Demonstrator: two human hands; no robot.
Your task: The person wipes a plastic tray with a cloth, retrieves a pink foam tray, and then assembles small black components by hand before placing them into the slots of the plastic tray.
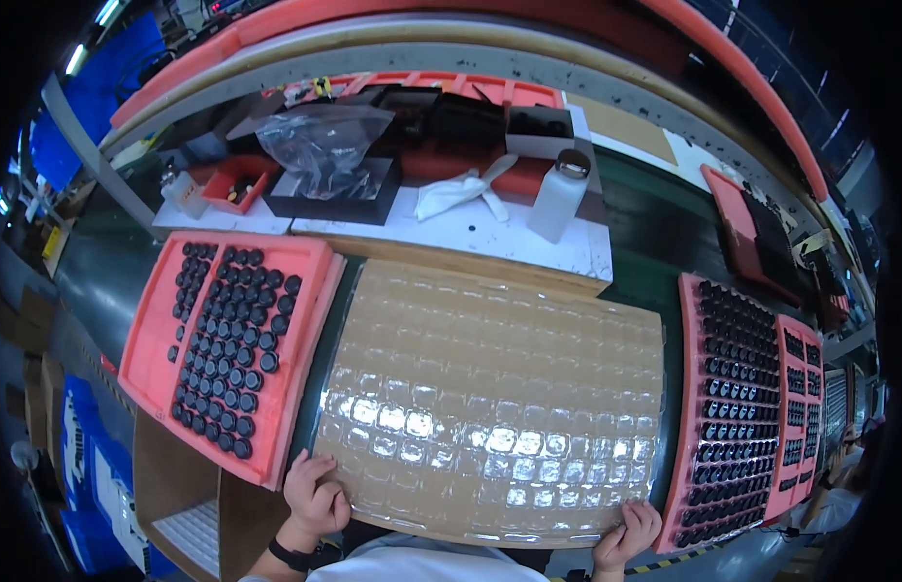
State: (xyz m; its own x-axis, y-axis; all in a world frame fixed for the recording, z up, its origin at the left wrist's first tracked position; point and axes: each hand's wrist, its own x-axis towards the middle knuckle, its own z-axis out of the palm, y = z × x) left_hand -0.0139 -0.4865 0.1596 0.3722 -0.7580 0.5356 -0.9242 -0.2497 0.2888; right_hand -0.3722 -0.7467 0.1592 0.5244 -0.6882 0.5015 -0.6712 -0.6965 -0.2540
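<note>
Tube lights (76,59) upper left; slanting grey post (92,150); dark green worktop (100,262); striped floor tape (679,560)

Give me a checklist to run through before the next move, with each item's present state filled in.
1. Left hand at the clear pocketed sheet's near left corner: ok.
2. Right hand at its near right corner: ok.
3. Both hands gripping firmly: cannot tell; the fingers' hold is partly hidden.
4. Sheet apart from the left pink tray and right pink tray: ok, green surface shows between.
5. Left pink tray fully filled with black parts: not ok, its left strip has a bare stretch.
6. White bottle capped: ok.
</note>
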